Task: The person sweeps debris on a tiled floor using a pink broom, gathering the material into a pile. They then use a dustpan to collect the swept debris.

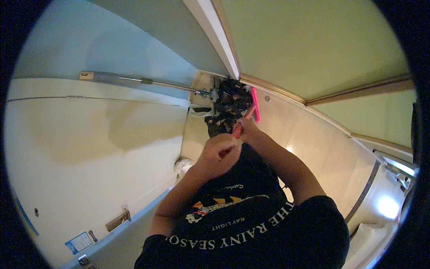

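Both my hands grip the red-orange handle point(238, 130) of a long tool with a bright pink head point(255, 105), which looks like a broom or squeegee. My left hand point(220, 153) is wrapped around its upper end, close to my body. Farther down, my right hand point(248, 129) holds the handle nearer the head. That head is low, by the right side of a dark, crumpled heap point(233, 99), whose contents I cannot tell. Part of the heap is hidden behind my hands.
A mop or broom pole point(161, 84) with a grey grip leans across from the left. Near its foot lies a whitish container point(201, 111) with something dark. A crumpled white bag point(183, 164) sits by the white door point(84, 134). Green panels point(312, 43) border the pale floor point(312, 141).
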### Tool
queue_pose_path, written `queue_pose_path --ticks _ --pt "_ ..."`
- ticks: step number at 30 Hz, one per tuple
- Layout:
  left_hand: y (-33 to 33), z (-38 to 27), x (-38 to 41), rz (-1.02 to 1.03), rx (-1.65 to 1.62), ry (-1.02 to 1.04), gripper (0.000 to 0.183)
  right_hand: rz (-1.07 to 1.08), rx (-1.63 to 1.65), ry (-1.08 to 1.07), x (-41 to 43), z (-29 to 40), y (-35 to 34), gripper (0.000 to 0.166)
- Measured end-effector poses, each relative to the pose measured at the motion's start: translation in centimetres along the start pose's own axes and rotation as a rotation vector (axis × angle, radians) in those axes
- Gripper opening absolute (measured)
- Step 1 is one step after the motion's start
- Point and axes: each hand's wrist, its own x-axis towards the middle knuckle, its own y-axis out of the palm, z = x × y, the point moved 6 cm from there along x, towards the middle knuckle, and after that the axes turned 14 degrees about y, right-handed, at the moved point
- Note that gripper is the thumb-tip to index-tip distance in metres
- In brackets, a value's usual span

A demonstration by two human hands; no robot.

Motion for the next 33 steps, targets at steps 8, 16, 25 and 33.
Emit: queue_pose_path --ticks 8,16,25,33 --pt "-8.9 8.7 -2.4 -0.348 -0.302 -0.466 0.020 0.008 -0.271 -0.292 2.8 2.9 -3.5 0.012" --pt "-27.2 28.9 -9.2 -1.058 -0.072 -0.609 0.070 0.013 0.214 -0.081 1.5 1.6 -2.1 0.012" --pt "-38.8 35.6 -3.4 -1.137 -0.151 -0.494 0.042 0.109 0.426 -0.150 2.0 -3.6 -4.3 0.007" --pt "-34.7 28.2 2.6 -0.877 -0.421 -0.158 0.037 -0.114 0.294 -0.255 7.4 -4.6 -10.0 0.013"
